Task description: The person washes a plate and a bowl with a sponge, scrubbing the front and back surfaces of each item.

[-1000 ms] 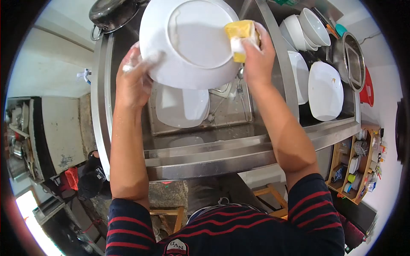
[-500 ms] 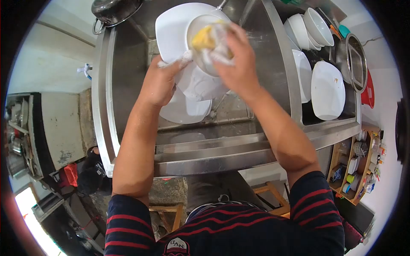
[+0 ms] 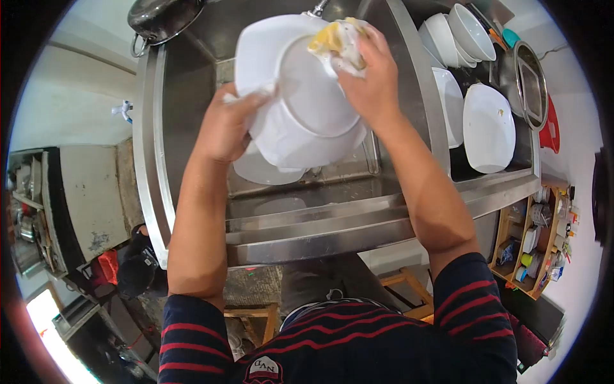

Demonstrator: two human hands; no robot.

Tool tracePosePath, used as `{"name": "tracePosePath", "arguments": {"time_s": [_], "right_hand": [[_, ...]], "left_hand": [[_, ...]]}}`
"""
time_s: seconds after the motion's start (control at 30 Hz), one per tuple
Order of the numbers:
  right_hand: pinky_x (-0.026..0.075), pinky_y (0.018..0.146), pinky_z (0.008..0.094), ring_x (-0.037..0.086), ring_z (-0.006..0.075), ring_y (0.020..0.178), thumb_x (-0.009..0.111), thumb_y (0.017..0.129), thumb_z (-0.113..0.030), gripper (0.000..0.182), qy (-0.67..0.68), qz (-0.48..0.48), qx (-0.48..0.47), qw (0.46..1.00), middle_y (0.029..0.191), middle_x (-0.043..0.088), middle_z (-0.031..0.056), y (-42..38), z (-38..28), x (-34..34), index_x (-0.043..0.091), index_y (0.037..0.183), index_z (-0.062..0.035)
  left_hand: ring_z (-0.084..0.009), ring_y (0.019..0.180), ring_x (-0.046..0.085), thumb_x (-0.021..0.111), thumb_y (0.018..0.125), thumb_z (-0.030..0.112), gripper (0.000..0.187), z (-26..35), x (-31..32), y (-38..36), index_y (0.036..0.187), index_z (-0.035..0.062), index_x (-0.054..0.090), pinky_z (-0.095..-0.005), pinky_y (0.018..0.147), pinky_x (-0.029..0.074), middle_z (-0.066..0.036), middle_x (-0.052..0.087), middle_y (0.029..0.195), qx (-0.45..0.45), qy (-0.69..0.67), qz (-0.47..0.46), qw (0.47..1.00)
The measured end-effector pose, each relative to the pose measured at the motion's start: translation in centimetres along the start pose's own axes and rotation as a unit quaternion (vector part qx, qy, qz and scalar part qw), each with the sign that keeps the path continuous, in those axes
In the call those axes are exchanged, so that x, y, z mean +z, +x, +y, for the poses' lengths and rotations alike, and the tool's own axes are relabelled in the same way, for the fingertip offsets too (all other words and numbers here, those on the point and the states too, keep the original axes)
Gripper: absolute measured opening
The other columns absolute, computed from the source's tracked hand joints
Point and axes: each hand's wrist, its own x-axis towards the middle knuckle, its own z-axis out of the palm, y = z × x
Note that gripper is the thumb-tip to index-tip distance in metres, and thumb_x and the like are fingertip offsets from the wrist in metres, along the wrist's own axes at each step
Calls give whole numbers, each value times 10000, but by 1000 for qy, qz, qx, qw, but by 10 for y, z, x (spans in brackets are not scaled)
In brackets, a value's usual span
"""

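My left hand [image 3: 225,125] grips a white, soft-cornered plate [image 3: 316,96] by its left edge, thumb on top, over the sink. A round raised ring shows on the plate's face toward me. In my right hand [image 3: 374,77] is a yellow sponge [image 3: 329,38] covered in white suds, pressed to the plate's upper right. Foam clings to my left thumb as well. Below the held plate, another white plate [image 3: 265,168] lies in the sink, partly hidden.
The steel sink [image 3: 320,246] has a raised front rim. To the right stand white bowls [image 3: 470,35], a white rectangular dish [image 3: 489,131] with food bits and a metal basin [image 3: 529,86]. A dark pot [image 3: 163,19] sits at upper left. A wooden shelf [image 3: 531,249] stands at lower right.
The held plate has turned and tilted, so its ring shows larger and less covered. My right hand and the sponge have moved up and right, toward the edge.
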Motion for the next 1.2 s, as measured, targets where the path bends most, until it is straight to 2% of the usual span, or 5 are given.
{"name": "tracePosePath", "arguments": {"time_s": [0.27, 0.53, 1.0, 1.03, 1.2], "right_hand": [[430, 918, 469, 538, 419, 1030, 745, 638, -202, 477, 79, -34, -107, 991, 1255, 514, 236, -27, -55, 13, 635, 1061, -10], [444, 879, 423, 565, 294, 1033, 761, 542, -276, 454, 96, -95, -259, 956, 1234, 556, 42, -30, -72, 6, 690, 980, -182], [423, 976, 350, 558, 271, 1118, 657, 784, -68, 390, 118, 104, 94, 983, 1215, 565, 157, 3, 8, -6, 600, 1158, 26], [423, 976, 350, 558, 271, 1118, 657, 784, -68, 390, 116, 105, 94, 983, 1215, 565, 157, 3, 9, -8, 600, 1158, 26], [433, 956, 345, 563, 291, 1106, 653, 786, -71, 380, 87, 84, -7, 993, 1205, 560, 180, 5, 2, -7, 602, 1152, 19]], "left_hand": [[-244, 862, 660, 565, 887, 152, 306, 1, 5, 6, 1116, -52, 557, -364, 785, 539, -163, 644, 1002, 41, -94, 133, 986], [-281, 972, 636, 515, 907, 169, 321, 14, -11, 9, 1137, -48, 575, -389, 874, 506, -173, 631, 1087, 43, -165, 167, 971], [-241, 1017, 615, 622, 829, 138, 387, 19, -44, 5, 1161, -52, 566, -374, 922, 494, -147, 629, 1103, 60, -41, 7, 997], [-181, 774, 665, 679, 799, 139, 305, 18, -40, 5, 1064, -4, 633, -319, 707, 555, -78, 672, 898, 61, -37, 12, 997], [-147, 734, 651, 686, 798, 116, 243, 15, -23, -6, 1009, 0, 662, -287, 674, 528, -65, 680, 868, 31, 11, -47, 998]]}}
